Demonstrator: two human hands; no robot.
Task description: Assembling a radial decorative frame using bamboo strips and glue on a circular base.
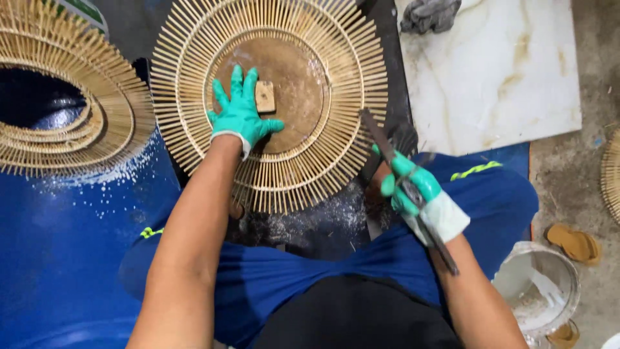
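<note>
Concrete floor (581,168) under you: left hand (241,116) flat w/ fingers spread on round bamboo-stick sunburst frame (194,77); right hand (420,197) fist-closed on dark metal blade (381,139) at rim; sticks look set, edge work left.

bamboo sunburst frame (323,84): round, tan sticks radiating in rings around a brown disc centre, lying flat | small wooden block (265,96): pale, rectangular, resting on the disc | metal file (408,189): long, dark, slanted, tip at the frame's right rim
</note>
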